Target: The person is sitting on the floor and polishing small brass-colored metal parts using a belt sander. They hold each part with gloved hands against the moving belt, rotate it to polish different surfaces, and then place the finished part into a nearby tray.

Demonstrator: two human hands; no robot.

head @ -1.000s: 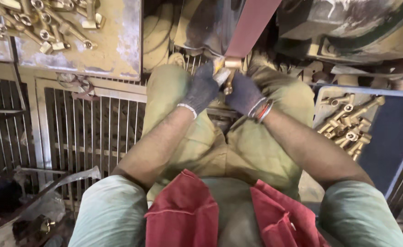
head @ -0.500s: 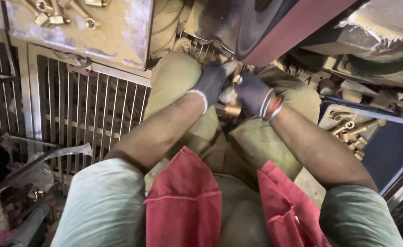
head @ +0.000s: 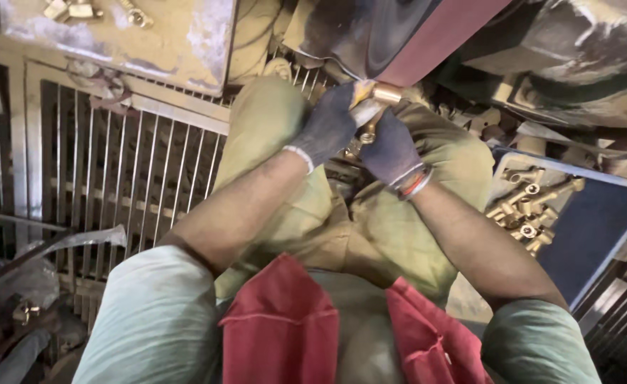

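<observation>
Two gloved hands are closed on one small brass fitting (head: 370,114), pressed up against the dark red abrasive belt (head: 441,35) of the grinding machine. The left hand (head: 327,128), in a dark knit glove, has its fingers wrapped round the fitting's near end; the right hand (head: 391,149), gloved alike, pinches it from below. Compared with half a second ago, the fitting has been raised slightly and tipped onto the belt's lower edge, so contact with the belt is judged to be under way. More brass fittings (head: 534,210) are piled in a blue tray (head: 591,227) to the right, well apart from the hands. Loose brass pieces (head: 78,8) lie on the worn metal surface (head: 150,43) upper left.
</observation>
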